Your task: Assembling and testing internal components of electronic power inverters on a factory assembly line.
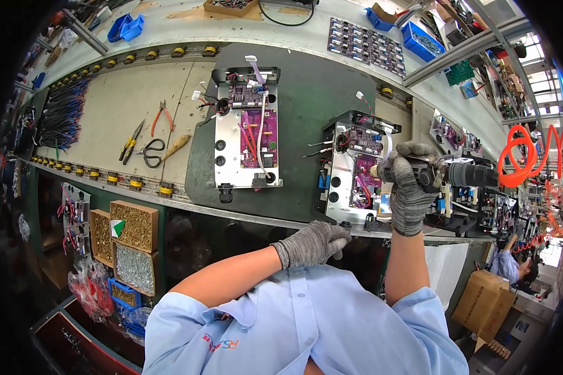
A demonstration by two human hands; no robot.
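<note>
My gloved right hand (411, 197) grips a dark pneumatic screwdriver (472, 175), held sideways over the right edge of a silver metal housing (339, 172). Purple circuit boards (364, 165) and loose wires sit in this housing. Its screwdriver tip is hard to make out. My gloved left hand (311, 244) is closed at the near edge of the same housing, beside a black cable fitting (346, 225); what its fingers hold, if anything, is hidden. A second, similar housing (227, 144) with purple boards lies to the left on the dark green mat (300, 106).
Pliers (162, 117), scissors (151, 153) and a wooden-handled tool (176, 149) lie left of the mat. Wire bundles (62, 115) are farther left. Boxes of screws (134, 225) stand below the bench edge. A red coiled hose (519, 156) hangs at right. Roller rails (137, 183) edge the bench.
</note>
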